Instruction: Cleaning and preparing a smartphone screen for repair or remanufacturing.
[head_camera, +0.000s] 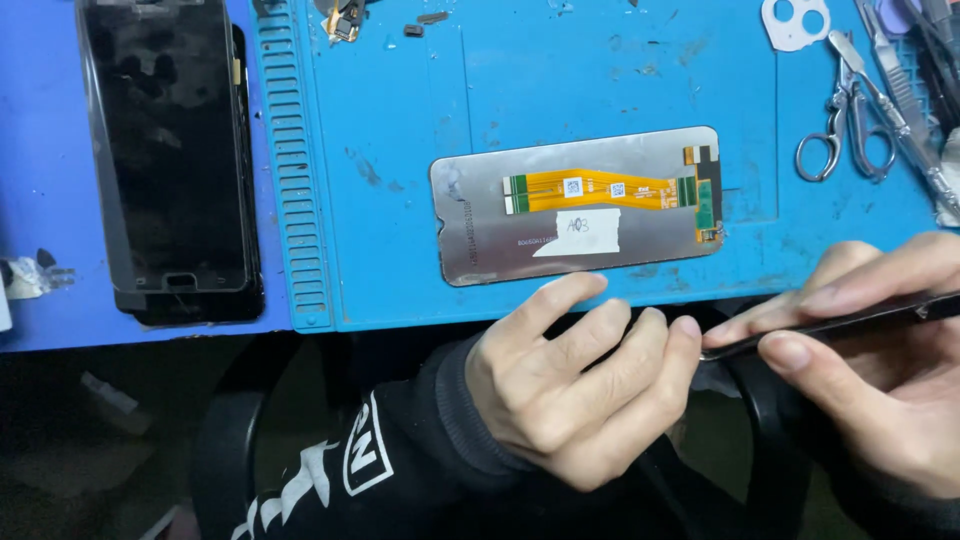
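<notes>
Already a bare display panel (580, 205) lies face down on the blue mat (400, 120) that covers the bench, its dull grey back showing an orange flex ribbon (600, 190) and a white paper label (585, 232); it looks separated from any frame, so refitting appears to be what is left. Both hands are below the bench edge on a thin, glossy black phone frame (850, 320). The right hand (880, 350) pinches it between thumb and fingers, its grip closed on the frame. The left hand (570, 390) has its fingers curled, fingertips touching the frame's near end; I cannot tell whether it truly clasps it. Steel scissors (845, 130) lie at the far right, and dark stacked phones (170, 150) at the left.
</notes>
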